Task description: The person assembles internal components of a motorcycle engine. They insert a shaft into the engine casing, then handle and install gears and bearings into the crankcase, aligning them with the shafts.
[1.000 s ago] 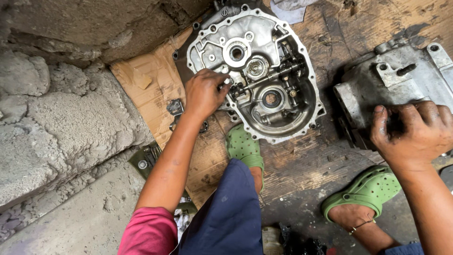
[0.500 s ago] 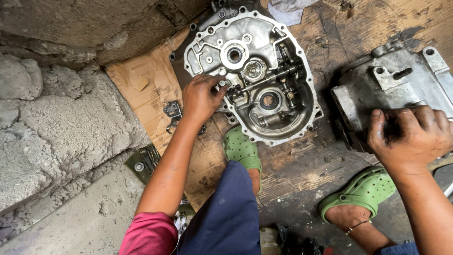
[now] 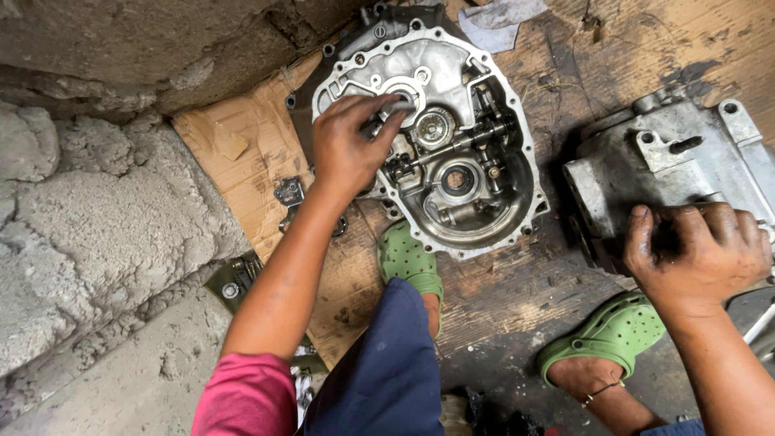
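Fingers of the left hand [image 3: 349, 153] curl down onto the upper left part of an open gearbox housing [image 3: 452, 89], the tips bunched around a round bearing seat [image 3: 401, 103] near its top rim; whether they pinch anything there I cannot tell. That housing lies face up on a sheet of brown cardboard [image 3: 242, 153] over worn wooden boards [image 3: 646, 56], its bolt-holed flange running close along the rough concrete wall [image 3: 97, 210] at the upper left, so there is little room on that side. Gears and a shaft [image 3: 452, 145] sit inside the casing, just beside the hand. Near the wrist, a small metal bracket [image 3: 289, 194] lies on the cardboard, apart from the housing's edge. The right hand [image 3: 698, 250] rests spread and palm down on the near edge of a second grey aluminium casing [image 3: 686, 157], fingers bent over its rim, gripping nothing loose that I can see. Between the two casings runs a bare strip of dark, oily board, the widest free space around. Two feet in green clogs [image 3: 412, 262] [image 3: 613, 331] stand below the housings, one toe touching the first casing's lower flange. A grey rag [image 3: 496, 20] lies past its top edge.
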